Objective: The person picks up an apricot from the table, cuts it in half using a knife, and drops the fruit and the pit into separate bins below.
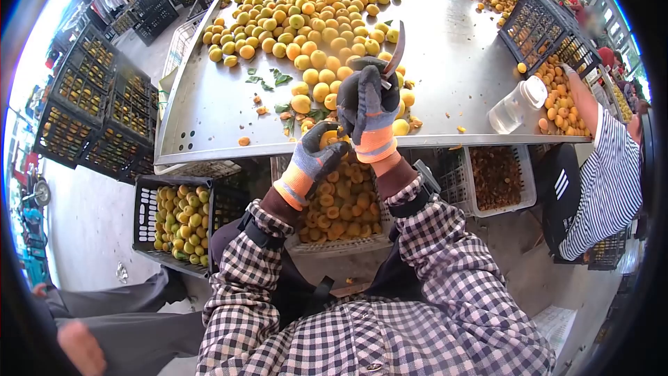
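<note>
My gloved left hand [312, 161] is closed around an apricot [328, 140], just past the near edge of the steel table [445, 90]. Close beside it on the right, my gloved right hand [372, 108] grips a small knife [397, 50]; its curved blade points up and away from me. Behind the hands spreads a large heap of yellow-green apricots [306, 21]. A few green leaves [281, 77] lie left of my right hand. Below my hands, a crate of halved apricots [341, 209] stands in front of my lap.
To the left are a black crate of apricots [182, 219] and stacked black crates [97, 97]. A white basket of brown pits [495, 177] stands below the table at right. A clear plastic cup [516, 106] sits near the right edge, beside a striped-sleeved person [609, 174].
</note>
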### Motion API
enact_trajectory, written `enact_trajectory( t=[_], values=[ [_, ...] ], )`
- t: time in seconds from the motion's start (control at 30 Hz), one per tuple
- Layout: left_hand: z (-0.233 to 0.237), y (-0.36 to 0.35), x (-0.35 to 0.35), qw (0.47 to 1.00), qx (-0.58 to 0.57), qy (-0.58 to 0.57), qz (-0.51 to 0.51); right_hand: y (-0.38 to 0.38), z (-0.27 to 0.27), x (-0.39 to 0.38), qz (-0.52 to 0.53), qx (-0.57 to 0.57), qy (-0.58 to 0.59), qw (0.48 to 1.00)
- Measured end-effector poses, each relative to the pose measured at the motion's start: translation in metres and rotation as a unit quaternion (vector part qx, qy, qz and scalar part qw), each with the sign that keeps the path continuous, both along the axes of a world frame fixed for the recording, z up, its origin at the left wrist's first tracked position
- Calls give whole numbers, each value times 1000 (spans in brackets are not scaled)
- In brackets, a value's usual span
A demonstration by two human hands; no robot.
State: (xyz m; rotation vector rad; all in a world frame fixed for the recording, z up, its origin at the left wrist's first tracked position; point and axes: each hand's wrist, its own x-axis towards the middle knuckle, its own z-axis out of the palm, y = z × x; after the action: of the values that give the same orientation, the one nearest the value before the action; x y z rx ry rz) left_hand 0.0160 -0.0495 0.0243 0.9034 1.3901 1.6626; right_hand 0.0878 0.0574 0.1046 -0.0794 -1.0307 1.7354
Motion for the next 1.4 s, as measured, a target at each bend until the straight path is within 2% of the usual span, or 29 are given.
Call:
enact_trajectory(
  t=[0.03,0.1,0.23,0.3,0.33,0.37,0.4,0.43,0.47,0.5,0.53,0.57,0.63,0.73,0.83,0.9,0.93,0.97,1.03,1.07,1.1,1.13,1.17,1.2,1.23,1.27,1.3,1.33,1.4],
  values=[
    [-5,0,-2,1000,-1,0,0,0,-1,-1,5,2,4,1000],
    [-10,1,-5,995,27,92,-4,0,-3,0,17,-11,3,1000],
    [-1,-2,1,994,1,111,5,0,-7,-3,23,-28,-2,999],
    [-1,-1,1,993,34,112,-3,-1,-11,-1,30,-25,-8,999],
    [6,-3,2,988,23,150,-15,-1,-16,1,26,-38,-40,998],
    [-11,0,1,997,-1,80,-4,-1,-22,-1,31,-48,-67,996],
    [2,-3,4,998,-34,52,-27,-5,-32,-5,-37,10,-99,994],
    [7,-6,3,985,-11,171,-22,-5,-45,-9,-98,68,-119,986],
    [-15,0,-5,973,1,229,-14,9,-64,-7,-70,143,-145,976],
    [-10,0,0,988,9,154,-4,20,-61,-5,-137,290,-217,922],
    [-21,2,-4,985,22,170,-14,9,-38,3,-60,143,-180,971],
    [-6,1,-1,992,34,116,-29,3,-37,-8,-33,-22,-56,998],
    [4,3,-5,984,19,164,-63,4,-22,1,7,9,-83,996],
    [-4,5,-3,979,18,198,-36,-2,-12,-4,-25,-8,-95,995],
    [-4,2,-2,982,5,179,-53,6,-27,-9,-46,-70,-76,994],
    [-6,3,1,979,-9,198,-48,6,-29,-4,-29,-60,-94,993],
    [-15,6,3,988,6,153,-34,6,-31,-2,-10,-51,-116,992],
    [-23,7,4,994,22,109,-17,8,-42,-5,-39,12,-105,994],
    [-24,10,1,986,44,160,-26,15,-57,-6,40,-55,-43,997],
    [-16,8,3,988,45,146,-33,15,-53,-5,-62,80,-93,991],
    [-15,8,5,991,39,120,-38,13,-44,-3,-168,211,-136,953],
    [-2,5,4,982,6,185,-44,6,-26,1,-124,105,-124,979],
    [6,2,8,982,37,184,-34,-1,-9,6,-75,-2,-117,990],
    [5,0,10,978,35,202,-33,-5,-1,6,-84,-1,-138,987],
    [4,1,9,975,30,218,-34,-5,0,9,10,-69,-115,991],
    [2,3,5,975,35,217,-29,-4,-9,1,-124,78,-147,978],
    [-1,3,5,975,9,219,-44,-4,-21,-3,-252,220,-178,926],
    [-6,2,8,974,-18,218,-57,-4,-28,2,-245,223,-185,925],
    [-4,-2,12,978,33,204,-16,-10,-33,3,-151,164,-194,955]
  ],
)
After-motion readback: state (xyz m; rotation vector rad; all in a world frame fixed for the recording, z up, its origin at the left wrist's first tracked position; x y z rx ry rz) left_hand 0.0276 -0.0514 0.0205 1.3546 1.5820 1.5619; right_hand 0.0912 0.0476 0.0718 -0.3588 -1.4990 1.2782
